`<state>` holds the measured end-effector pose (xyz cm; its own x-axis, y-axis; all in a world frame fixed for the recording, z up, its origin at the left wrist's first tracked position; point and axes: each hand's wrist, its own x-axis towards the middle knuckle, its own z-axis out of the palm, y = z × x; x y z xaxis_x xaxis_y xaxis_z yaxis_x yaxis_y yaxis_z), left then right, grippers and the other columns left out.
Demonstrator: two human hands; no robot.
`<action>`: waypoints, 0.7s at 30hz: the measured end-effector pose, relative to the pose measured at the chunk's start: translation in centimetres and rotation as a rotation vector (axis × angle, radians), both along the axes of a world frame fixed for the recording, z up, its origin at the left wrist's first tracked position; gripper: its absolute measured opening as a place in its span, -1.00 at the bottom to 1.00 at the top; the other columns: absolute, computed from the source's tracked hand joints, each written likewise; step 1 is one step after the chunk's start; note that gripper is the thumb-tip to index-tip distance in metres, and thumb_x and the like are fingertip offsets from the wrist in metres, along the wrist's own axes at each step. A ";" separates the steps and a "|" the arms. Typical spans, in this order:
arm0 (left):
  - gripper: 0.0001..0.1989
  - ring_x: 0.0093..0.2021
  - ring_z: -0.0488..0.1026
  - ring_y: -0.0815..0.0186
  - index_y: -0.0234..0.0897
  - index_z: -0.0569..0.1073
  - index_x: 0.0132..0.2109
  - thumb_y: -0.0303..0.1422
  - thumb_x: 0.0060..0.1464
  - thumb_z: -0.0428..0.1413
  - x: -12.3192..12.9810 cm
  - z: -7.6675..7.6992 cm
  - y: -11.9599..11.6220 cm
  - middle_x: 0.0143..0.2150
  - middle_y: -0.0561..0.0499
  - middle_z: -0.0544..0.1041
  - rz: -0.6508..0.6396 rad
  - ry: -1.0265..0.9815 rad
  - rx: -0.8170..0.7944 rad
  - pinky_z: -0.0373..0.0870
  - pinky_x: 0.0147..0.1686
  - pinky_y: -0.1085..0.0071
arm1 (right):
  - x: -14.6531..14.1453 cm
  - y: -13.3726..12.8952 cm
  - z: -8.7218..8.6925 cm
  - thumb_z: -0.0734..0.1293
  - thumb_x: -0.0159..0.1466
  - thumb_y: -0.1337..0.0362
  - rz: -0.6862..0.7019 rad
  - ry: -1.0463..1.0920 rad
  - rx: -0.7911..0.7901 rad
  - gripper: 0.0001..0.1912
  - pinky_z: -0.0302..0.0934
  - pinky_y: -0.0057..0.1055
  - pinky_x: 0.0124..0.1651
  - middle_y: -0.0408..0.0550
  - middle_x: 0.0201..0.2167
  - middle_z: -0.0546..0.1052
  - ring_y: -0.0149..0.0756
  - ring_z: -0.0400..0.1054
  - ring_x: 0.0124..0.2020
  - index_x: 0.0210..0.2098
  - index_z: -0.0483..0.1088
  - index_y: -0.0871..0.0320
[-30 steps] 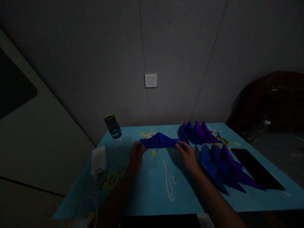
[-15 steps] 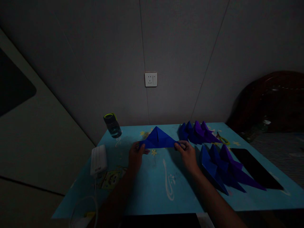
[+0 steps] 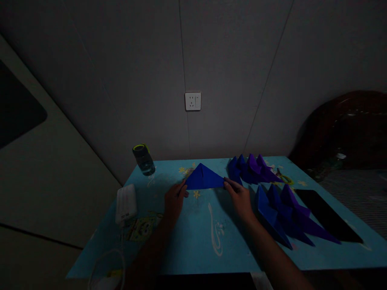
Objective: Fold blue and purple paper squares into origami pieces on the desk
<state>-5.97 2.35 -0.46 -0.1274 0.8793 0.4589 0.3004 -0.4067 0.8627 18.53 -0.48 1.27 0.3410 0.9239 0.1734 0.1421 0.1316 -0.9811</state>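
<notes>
A folded blue paper boat (image 3: pixel 205 179), its peak pointing up, is stretched between both hands above the table. My left hand (image 3: pixel 174 199) pinches its left corner, and my right hand (image 3: pixel 239 197) pinches the right corner between thumb and fingers. Close to my right forearm stands a row of folded paper boats (image 3: pixel 273 209), shading from blue to purple. Another row of blue and purple paper boats (image 3: pixel 246 169) sits farther back, beyond my right hand.
The table (image 3: pixel 193 241) has a light blue patterned cover. On its left are a water bottle (image 3: pixel 144 160), a white power bank (image 3: pixel 126 202) with a cable and a cartoon card (image 3: pixel 140 228). A flat black object (image 3: pixel 328 215) lies at the right. A wall socket (image 3: pixel 192 101) is behind.
The blue paper's centre slit looks shorter and narrower now, and its lower edge is straighter. My fingers have shifted slightly at both corners. The rows of paper boats stay in place.
</notes>
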 end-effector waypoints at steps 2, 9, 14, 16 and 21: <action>-0.72 -0.48 0.49 0.29 -0.15 0.59 -0.05 -0.23 0.15 0.11 -0.3 -0.1 0.1 -0.53 0.08 0.53 -0.009 0.080 0.046 0.43 -0.27 0.35 | -0.1 0.0 -0.3 0.42 0.14 -0.02 0.048 -0.009 0.014 -0.48 0.33 -0.12 -0.04 0.07 -0.12 0.63 -0.01 0.50 -0.12 -0.01 0.53 0.16; -0.69 -0.39 0.55 0.23 -0.14 0.57 0.01 -0.26 0.14 0.12 0.3 -0.8 0.1 -0.33 -0.02 0.61 -0.110 0.173 0.076 0.50 -0.24 0.31 | -0.5 -0.1 -0.8 0.36 0.21 0.06 -0.004 -0.195 0.138 -0.66 0.29 -0.06 0.05 0.04 -0.12 0.63 0.02 0.50 -0.08 -0.13 0.59 0.09; -0.67 -0.05 0.55 0.10 -0.12 0.52 0.09 -0.28 0.20 0.09 1.3 -1.3 -0.5 -0.02 -0.10 0.60 -0.116 0.211 0.131 0.47 0.01 0.18 | -1.6 -0.9 -0.8 0.32 0.27 0.09 0.049 -0.226 0.133 -0.69 0.33 -0.11 0.02 -0.04 -0.10 0.63 -0.01 0.50 -0.06 -0.08 0.57 0.02; -0.66 0.03 0.52 0.09 -0.11 0.50 0.11 -0.27 0.20 0.09 1.7 -1.4 -0.9 0.03 -0.10 0.58 -0.098 0.210 0.151 0.43 0.08 0.15 | -2.5 -1.1 -0.9 0.31 0.28 0.10 0.093 -0.216 0.133 -0.68 0.33 -0.12 0.03 -0.05 -0.08 0.62 -0.02 0.49 -0.04 -0.04 0.55 0.01; -0.57 0.14 0.42 0.10 -0.07 0.39 0.22 -0.31 0.21 0.10 2.8 -1.0 -1.8 0.13 -0.11 0.49 -0.154 0.313 0.249 0.34 0.17 0.13 | -4.4 -1.1 -1.2 0.30 0.29 0.09 0.173 -0.133 0.126 -0.66 0.33 -0.15 0.03 -0.05 -0.08 0.62 -0.05 0.50 -0.07 -0.02 0.53 0.04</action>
